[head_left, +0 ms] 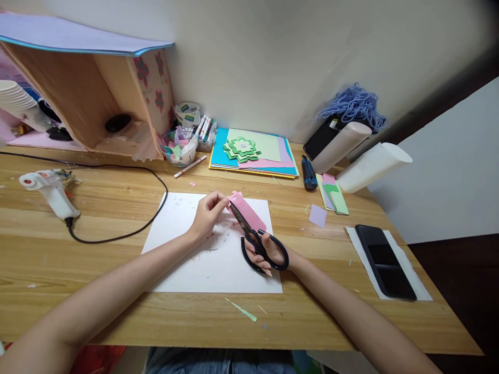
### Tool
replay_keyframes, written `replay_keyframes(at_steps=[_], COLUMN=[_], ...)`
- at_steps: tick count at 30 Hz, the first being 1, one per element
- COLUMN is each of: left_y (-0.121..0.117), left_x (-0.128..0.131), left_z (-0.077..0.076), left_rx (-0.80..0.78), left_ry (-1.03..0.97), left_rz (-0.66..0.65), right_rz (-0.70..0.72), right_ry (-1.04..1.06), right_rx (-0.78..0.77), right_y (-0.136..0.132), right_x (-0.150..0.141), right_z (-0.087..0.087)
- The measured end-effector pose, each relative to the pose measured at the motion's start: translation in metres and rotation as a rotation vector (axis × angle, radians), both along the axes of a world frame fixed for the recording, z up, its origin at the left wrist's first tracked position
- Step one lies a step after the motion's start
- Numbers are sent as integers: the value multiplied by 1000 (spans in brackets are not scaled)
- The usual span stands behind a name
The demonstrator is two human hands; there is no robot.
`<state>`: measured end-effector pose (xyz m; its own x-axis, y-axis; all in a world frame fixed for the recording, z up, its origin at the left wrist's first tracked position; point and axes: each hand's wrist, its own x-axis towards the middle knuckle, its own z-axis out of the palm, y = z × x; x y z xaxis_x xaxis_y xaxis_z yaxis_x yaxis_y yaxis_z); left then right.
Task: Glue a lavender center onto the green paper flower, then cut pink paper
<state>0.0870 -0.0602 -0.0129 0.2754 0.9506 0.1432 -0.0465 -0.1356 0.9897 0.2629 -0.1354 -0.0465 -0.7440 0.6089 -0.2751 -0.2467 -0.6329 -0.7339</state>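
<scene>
My left hand (210, 211) pinches the left end of a pink paper strip (253, 214) whose far edge is cut into small notches. Fingers of my right hand (268, 252) are in the handle loops of black-handled scissors (245, 226). The blades point up and left, with their tips at the paper close to my left fingertips. Both hands are above a white sheet (179, 270) marked with small coloured strokes. Whether the blades are biting into the paper I cannot tell.
A glue gun (54, 192) with a black cord lies left. Behind are a cup of paper scraps (179, 153), a marker (190, 167) and stacked coloured paper (268, 167) with green paper flowers. A utility knife (309, 174) and a phone (385, 262) lie right.
</scene>
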Motion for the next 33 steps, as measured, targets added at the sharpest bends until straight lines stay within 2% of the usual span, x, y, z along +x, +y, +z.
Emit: replay_keyframes(at_steps=[5, 11, 18, 27, 33], left_y=[0, 0, 1, 0, 1], left_x=[0, 1, 1, 2, 2], left_z=[0, 1, 1, -2, -3], left_rx=[0, -14, -59, -113, -123], left_ry=[25, 5, -1, -69, -78], left_rz=[-8, -57, -88, -178, -204], right_rz=[-56, -60, -71, -30, -25], right_ry=[-28, -14, -25, 92, 123], right_rx=[31, 39, 3, -33, -57], right_y=[-2, -2, -2, 0, 0], right_x=[-1, -2, -2, 0, 0], right_z=[3, 4, 1, -11, -12])
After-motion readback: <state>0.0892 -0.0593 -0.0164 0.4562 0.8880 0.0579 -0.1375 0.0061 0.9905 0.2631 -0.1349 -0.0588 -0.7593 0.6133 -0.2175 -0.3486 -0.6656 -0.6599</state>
